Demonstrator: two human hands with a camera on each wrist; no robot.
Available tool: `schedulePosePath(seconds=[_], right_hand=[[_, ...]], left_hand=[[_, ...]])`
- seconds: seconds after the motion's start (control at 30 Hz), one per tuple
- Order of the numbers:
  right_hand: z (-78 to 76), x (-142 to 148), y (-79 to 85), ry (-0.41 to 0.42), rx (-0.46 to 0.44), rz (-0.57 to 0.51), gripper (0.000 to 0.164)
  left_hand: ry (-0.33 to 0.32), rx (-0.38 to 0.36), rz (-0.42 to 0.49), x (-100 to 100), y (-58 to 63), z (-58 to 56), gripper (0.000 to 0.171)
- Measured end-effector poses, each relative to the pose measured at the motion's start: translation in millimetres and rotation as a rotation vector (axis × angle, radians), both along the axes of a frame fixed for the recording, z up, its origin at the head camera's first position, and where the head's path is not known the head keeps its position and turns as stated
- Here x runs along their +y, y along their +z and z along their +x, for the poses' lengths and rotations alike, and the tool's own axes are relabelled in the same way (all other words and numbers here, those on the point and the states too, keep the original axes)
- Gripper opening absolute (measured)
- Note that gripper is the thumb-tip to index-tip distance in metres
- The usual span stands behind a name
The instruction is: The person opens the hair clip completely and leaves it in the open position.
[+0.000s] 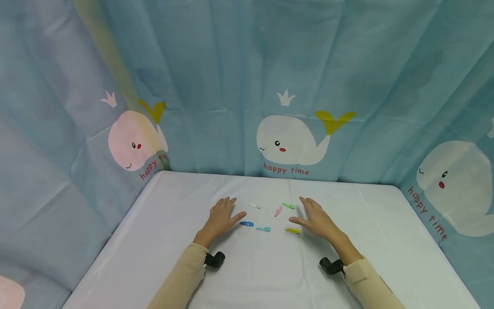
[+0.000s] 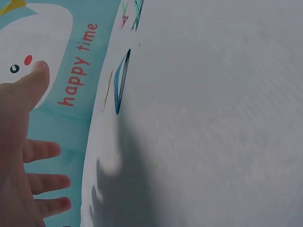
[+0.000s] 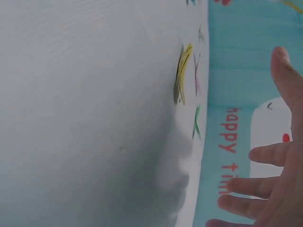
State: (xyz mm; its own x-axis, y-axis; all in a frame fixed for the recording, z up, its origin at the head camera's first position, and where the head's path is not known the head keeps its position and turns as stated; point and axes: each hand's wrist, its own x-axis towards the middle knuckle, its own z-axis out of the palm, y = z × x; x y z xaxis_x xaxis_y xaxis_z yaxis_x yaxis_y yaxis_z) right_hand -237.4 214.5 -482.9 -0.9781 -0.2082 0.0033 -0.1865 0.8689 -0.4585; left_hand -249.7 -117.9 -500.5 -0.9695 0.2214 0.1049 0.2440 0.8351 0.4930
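Several small snap hair clips lie scattered on the white table between my two hands. The dark blue hair clip (image 1: 247,224) is nearest my left hand (image 1: 221,218), whose fingers are spread above the cloth and hold nothing. Beside it lies a light blue hair clip (image 1: 263,229), and farther back a white hair clip (image 1: 254,206). My right hand (image 1: 317,219) hovers with spread fingers near the yellow hair clip (image 1: 293,231). A pink hair clip (image 1: 278,211) and a green hair clip (image 1: 288,206) lie close together. The right wrist view shows the yellow clip (image 3: 183,73) apart from the fingers.
The white-covered table (image 1: 247,274) ends at a blue curtain (image 1: 216,86) printed with whales, which hangs behind it and at both sides. A black wrist camera (image 1: 215,259) sits on the left forearm, another black camera (image 1: 331,266) on the right.
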Motion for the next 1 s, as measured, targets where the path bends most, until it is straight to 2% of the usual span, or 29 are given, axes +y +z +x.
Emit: schedulePosePath(seconds=[0.17,0.57,0.9,1.0], right_hand=[[-5.4,-6,5.7,0.014,0.01,-0.013,0.097],[-22.0,-22,13.5,0.05,-0.031,-0.061,0.093],[-36.1,-34,12.3,0.082,-0.071,-0.105,0.089],[-42.0,-39,11.6,0.1,-0.067,-0.11,0.089]], left_hand=[[0.002,-0.045,0.012,5,1.4,-7.9,0.071],[0.004,-0.096,0.048,12,3.8,-22.2,0.072],[0.009,-0.151,0.085,13,5.2,-33.8,0.074],[0.015,-0.167,0.095,14,4.2,-37.5,0.07]])
